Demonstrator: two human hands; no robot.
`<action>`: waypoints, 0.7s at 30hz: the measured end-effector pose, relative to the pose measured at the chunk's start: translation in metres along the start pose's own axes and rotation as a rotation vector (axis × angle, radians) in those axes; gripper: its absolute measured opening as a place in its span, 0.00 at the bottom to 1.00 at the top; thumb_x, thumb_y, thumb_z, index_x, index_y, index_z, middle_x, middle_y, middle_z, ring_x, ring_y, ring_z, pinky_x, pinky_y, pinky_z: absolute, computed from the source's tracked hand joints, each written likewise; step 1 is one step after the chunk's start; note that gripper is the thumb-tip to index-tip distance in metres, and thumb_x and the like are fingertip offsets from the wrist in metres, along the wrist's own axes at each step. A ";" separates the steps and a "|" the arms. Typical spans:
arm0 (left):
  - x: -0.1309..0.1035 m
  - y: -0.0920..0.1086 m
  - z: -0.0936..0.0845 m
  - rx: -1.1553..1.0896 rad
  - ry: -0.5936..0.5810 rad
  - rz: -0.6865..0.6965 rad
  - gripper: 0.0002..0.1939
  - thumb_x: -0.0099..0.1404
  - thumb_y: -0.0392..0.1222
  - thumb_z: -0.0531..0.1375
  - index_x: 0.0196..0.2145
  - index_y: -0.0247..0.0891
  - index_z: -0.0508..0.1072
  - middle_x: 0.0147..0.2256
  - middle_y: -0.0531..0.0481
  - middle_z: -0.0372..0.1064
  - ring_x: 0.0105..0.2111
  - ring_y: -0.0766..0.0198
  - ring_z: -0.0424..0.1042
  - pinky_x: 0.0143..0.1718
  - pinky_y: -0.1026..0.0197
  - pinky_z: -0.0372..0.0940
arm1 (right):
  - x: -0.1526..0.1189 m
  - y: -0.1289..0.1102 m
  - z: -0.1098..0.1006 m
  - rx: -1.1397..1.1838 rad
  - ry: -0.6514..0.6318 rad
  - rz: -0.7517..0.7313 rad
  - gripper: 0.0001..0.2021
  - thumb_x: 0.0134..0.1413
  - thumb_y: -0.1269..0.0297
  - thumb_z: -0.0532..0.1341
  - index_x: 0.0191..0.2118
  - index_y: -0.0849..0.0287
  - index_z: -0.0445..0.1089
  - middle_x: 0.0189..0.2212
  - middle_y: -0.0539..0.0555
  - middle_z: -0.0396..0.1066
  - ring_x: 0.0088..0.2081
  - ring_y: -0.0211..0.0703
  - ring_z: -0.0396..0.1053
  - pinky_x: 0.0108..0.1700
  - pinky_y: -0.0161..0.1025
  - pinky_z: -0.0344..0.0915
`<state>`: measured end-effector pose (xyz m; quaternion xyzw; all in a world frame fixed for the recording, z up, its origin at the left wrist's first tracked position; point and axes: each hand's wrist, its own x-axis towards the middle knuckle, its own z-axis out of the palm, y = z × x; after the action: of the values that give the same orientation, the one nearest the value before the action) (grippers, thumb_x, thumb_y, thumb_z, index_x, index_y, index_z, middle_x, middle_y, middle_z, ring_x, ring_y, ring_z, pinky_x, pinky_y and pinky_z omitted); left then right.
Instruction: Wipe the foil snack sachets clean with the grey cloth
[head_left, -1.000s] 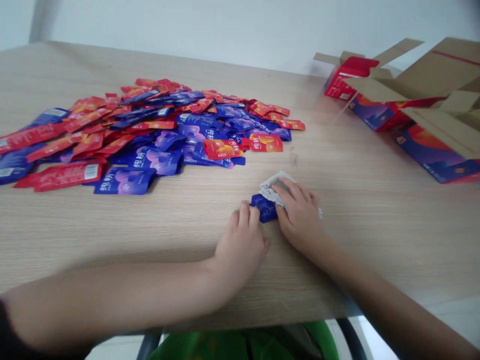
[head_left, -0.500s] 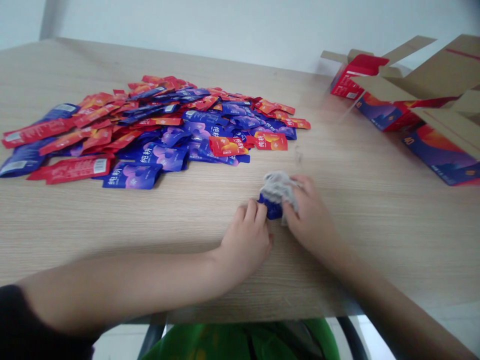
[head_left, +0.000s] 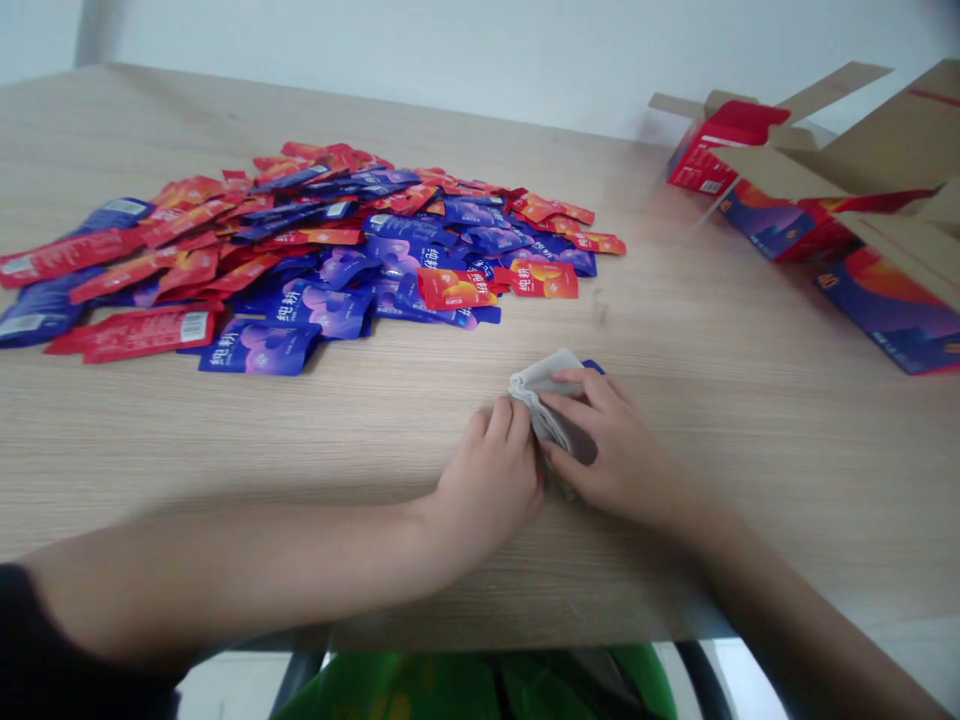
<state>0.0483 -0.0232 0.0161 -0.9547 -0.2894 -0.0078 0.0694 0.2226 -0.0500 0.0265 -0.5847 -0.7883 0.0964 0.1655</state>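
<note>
In the head view a crumpled, folded whitish cloth (head_left: 546, 378) lies over a blue sachet (head_left: 593, 366), of which only a corner shows beyond the cloth. My right hand (head_left: 619, 440) presses on the cloth, its thumb and fingers bent around it. Just to the left, my left hand (head_left: 495, 455) is closed, fingertips down at the left end of the sachet and cloth. What exactly lies under those fingertips is hidden. Both hands rest low over the wooden table (head_left: 360, 430).
A wide pile of red sachets (head_left: 150, 335) and blue sachets (head_left: 262, 347) spreads across the table's left and middle. Open cardboard boxes (head_left: 892, 305) with raised flaps stand at the right. A wall (head_left: 450, 60) rises behind. Something green (head_left: 465, 685) shows below the front edge.
My right hand has moved the cloth left and toward me over the sachet, covering its near part and uncovering a far right corner. My left hand has stayed nearly in place.
</note>
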 end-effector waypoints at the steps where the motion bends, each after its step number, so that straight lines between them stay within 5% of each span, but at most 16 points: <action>1: 0.000 0.000 0.000 0.007 0.008 0.005 0.15 0.68 0.42 0.54 0.43 0.29 0.76 0.46 0.34 0.69 0.46 0.46 0.67 0.40 0.50 0.64 | -0.001 0.003 -0.001 -0.024 -0.014 -0.011 0.21 0.55 0.58 0.60 0.55 0.56 0.69 0.57 0.61 0.62 0.58 0.56 0.59 0.59 0.58 0.57; 8: -0.003 0.000 0.002 0.023 0.045 0.029 0.21 0.70 0.43 0.52 0.53 0.24 0.72 0.52 0.30 0.68 0.52 0.43 0.65 0.46 0.49 0.64 | -0.005 0.010 0.004 -0.147 -0.066 -0.100 0.32 0.54 0.57 0.59 0.65 0.58 0.57 0.65 0.62 0.54 0.66 0.57 0.50 0.63 0.60 0.49; 17: -0.002 0.000 0.002 -0.005 -0.026 0.013 0.28 0.72 0.46 0.49 0.60 0.19 0.64 0.60 0.27 0.60 0.57 0.41 0.61 0.51 0.48 0.62 | 0.011 0.016 0.017 0.026 0.223 0.057 0.23 0.53 0.69 0.54 0.56 0.63 0.66 0.60 0.65 0.62 0.62 0.52 0.59 0.61 0.53 0.57; 21: -0.002 -0.001 0.001 0.008 -0.012 0.054 0.24 0.71 0.45 0.52 0.56 0.23 0.69 0.57 0.29 0.65 0.56 0.40 0.63 0.50 0.47 0.62 | 0.011 0.012 0.016 -0.026 0.180 0.019 0.20 0.57 0.63 0.55 0.54 0.60 0.67 0.61 0.64 0.60 0.63 0.54 0.57 0.61 0.55 0.57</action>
<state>0.0462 -0.0234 0.0150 -0.9619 -0.2639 0.0009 0.0714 0.2248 -0.0355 0.0091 -0.6005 -0.7659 0.0348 0.2271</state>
